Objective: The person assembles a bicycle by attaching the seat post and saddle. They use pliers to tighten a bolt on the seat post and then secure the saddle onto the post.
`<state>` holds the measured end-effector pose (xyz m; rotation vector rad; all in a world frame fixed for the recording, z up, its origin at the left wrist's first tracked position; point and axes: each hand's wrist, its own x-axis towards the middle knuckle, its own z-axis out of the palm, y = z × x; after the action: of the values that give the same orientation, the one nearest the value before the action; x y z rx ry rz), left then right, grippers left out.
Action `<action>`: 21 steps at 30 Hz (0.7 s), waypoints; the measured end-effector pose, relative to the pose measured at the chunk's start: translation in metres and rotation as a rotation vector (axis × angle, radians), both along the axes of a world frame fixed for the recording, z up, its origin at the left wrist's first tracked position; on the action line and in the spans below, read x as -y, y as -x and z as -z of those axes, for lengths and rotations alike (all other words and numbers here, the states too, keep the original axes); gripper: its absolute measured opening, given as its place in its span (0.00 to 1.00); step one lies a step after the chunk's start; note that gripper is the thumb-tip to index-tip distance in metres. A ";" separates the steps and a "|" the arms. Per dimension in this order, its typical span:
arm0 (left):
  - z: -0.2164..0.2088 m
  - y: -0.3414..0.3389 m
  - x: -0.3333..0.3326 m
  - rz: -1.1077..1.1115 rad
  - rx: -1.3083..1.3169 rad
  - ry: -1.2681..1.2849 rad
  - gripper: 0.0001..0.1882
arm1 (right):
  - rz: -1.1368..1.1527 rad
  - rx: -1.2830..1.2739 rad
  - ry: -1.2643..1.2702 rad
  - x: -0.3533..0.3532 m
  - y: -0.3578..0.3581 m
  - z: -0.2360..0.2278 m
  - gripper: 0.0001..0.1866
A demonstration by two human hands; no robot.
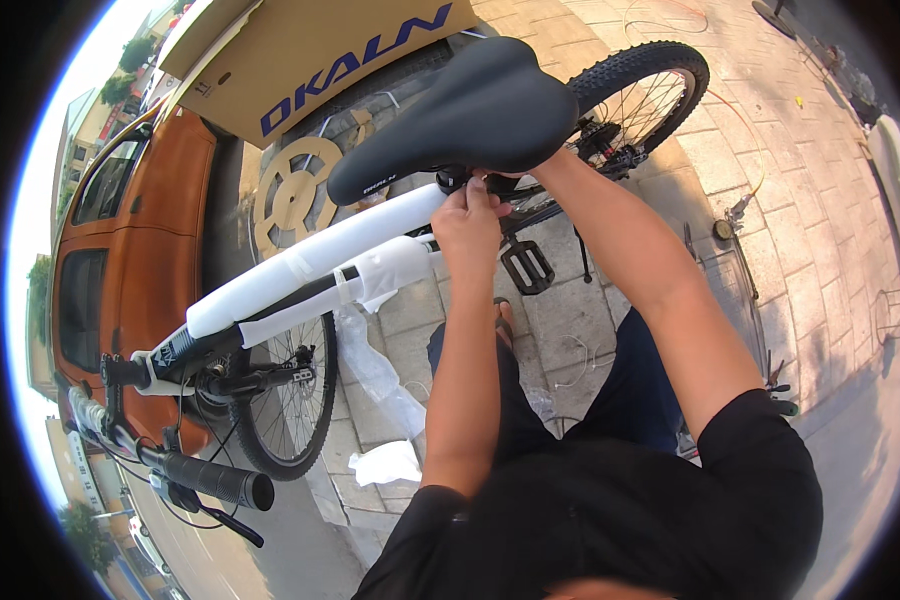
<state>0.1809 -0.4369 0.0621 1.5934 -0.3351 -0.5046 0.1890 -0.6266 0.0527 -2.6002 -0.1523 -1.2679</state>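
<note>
A bicycle stands crosswise in front of me, its top tube (310, 262) wrapped in white foam and its black saddle (470, 115) nearest my hands. Just below the saddle, my left hand (467, 222) is closed in a pinch by the black seat clamp (452, 180). What its fingertips hold, if anything, is too small to make out. My right hand (518, 176) reaches under the saddle's rear to the same spot; the saddle hides most of its fingers. A black pedal (528, 267) hangs below my hands.
The handlebar grip (218, 482) and front wheel (288, 400) are at left, the knobby rear wheel (660, 95) at upper right. Beyond stand a large cardboard box (240, 95) and an orange car (150, 230). White wrapping (385, 463) and a cardboard disc (310, 160) lie on the paving.
</note>
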 end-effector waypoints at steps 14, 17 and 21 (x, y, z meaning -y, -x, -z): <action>0.023 -0.029 -0.010 0.228 -0.724 0.567 0.13 | -0.089 0.065 -0.591 -0.024 -0.014 0.013 0.23; 0.010 -0.019 -0.004 0.040 -0.550 0.344 0.12 | -0.127 0.051 -0.680 -0.027 -0.013 0.011 0.23; 0.000 -0.006 0.001 -0.084 -0.333 0.177 0.12 | -0.188 0.018 -0.813 -0.031 -0.010 0.011 0.24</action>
<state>0.1866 -0.4381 0.0625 1.3192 -0.0577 -0.6460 0.1994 -0.5957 0.0414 -1.8305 0.1002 -1.0007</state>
